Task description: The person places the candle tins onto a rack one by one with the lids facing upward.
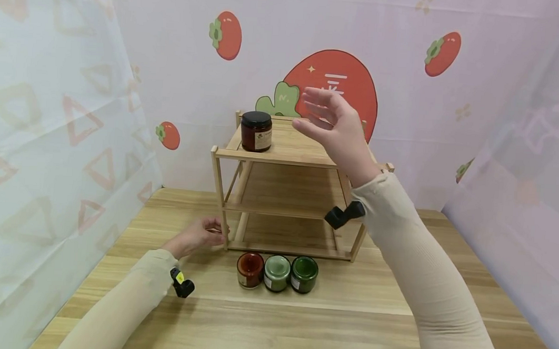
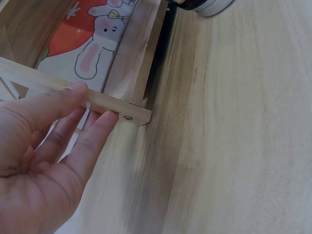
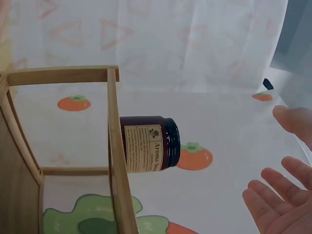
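Observation:
My left hand is at the front left leg of a wooden shelf rack. In the left wrist view its thumb and fingers pinch that leg near the foot. My right hand is raised above the right part of the rack's top board, its slightly bent fingers holding nothing. A dark amber jar with a black lid stands at the left of the top board. The right wrist view shows its cream label, which reads "Aroma", with the right hand's fingers apart from the jar.
In front of the rack, a red-brown glass jar, a pale green jar and a dark green jar stand in a row on the wooden table. Printed cloth walls enclose the table at the back and sides.

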The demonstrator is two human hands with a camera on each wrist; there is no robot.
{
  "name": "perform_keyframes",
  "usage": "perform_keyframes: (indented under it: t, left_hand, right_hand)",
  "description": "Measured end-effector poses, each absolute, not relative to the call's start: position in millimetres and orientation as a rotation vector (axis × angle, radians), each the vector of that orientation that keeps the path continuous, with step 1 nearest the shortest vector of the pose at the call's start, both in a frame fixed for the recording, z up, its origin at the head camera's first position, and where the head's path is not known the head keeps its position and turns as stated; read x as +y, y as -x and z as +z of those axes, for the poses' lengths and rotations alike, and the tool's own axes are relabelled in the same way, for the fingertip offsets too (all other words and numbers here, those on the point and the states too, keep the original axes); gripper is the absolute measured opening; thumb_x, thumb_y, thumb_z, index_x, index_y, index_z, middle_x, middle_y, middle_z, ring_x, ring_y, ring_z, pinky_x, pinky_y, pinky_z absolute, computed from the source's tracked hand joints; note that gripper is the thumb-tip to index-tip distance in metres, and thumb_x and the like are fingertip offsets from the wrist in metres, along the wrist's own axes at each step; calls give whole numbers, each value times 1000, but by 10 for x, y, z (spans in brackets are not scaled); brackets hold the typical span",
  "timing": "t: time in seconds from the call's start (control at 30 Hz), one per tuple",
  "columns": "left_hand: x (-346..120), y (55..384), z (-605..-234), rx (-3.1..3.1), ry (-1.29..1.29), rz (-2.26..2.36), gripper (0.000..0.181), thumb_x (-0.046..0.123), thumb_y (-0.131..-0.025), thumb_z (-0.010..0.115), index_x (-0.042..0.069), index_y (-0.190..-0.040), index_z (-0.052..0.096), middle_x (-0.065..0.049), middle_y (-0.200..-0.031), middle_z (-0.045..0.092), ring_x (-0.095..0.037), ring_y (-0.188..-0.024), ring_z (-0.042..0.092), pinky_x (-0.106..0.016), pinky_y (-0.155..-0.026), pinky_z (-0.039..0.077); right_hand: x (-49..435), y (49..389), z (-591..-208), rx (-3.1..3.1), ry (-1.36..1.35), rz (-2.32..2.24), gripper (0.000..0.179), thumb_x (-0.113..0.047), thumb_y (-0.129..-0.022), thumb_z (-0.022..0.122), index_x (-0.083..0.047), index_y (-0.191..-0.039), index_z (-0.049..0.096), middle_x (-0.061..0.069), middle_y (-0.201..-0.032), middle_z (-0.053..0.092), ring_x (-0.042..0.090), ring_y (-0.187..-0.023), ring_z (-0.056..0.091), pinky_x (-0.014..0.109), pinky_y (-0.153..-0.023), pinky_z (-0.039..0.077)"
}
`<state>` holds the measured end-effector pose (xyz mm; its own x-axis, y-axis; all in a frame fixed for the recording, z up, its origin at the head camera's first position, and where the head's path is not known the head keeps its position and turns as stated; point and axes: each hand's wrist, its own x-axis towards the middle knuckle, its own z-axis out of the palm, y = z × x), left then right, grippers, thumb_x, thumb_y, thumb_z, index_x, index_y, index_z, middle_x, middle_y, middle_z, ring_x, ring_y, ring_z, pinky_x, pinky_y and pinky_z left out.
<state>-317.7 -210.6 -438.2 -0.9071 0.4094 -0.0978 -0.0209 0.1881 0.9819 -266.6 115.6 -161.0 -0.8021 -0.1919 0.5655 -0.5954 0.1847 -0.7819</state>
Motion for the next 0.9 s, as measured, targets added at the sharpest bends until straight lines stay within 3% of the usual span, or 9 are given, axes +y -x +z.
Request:
perform_keyframes:
  t: [0.33, 0.53, 0.9]
  left_hand:
    - [-2125, 3178, -4382, 2154, -378, 1757, 29, -4, -87, 66, -7, -113, 54, -32, -124, 53, -20, -97, 64, -29, -87, 57]
    - [-2141, 3173, -4386, 2126, -488, 1777, 24, -1, -86, 68, -2, -108, 58, -27, -118, 58, -16, -94, 65, -25, -83, 57]
    - [-2105, 3155, -4358, 2177, -376, 1736, 33, -2, -88, 64, -10, -118, 51, -32, -122, 55, -22, -98, 64, -30, -88, 56]
  right_hand:
    - [1400, 2515, -1919, -2057, -876, 1562, 51, -3, -83, 74, -3, -131, 53, 11, -135, 56, 19, -127, 53, 32, -106, 45]
    - [1503, 2424, -2136, -2084, -928, 1536, 54, 6, -81, 73, 1, -131, 52, 12, -135, 56, 19, -126, 53, 29, -105, 46]
    - [1633, 2352, -2587, -2150, -989, 1461, 54, 7, -80, 73, 1, -129, 53, 16, -132, 59, 17, -123, 56, 27, -104, 46]
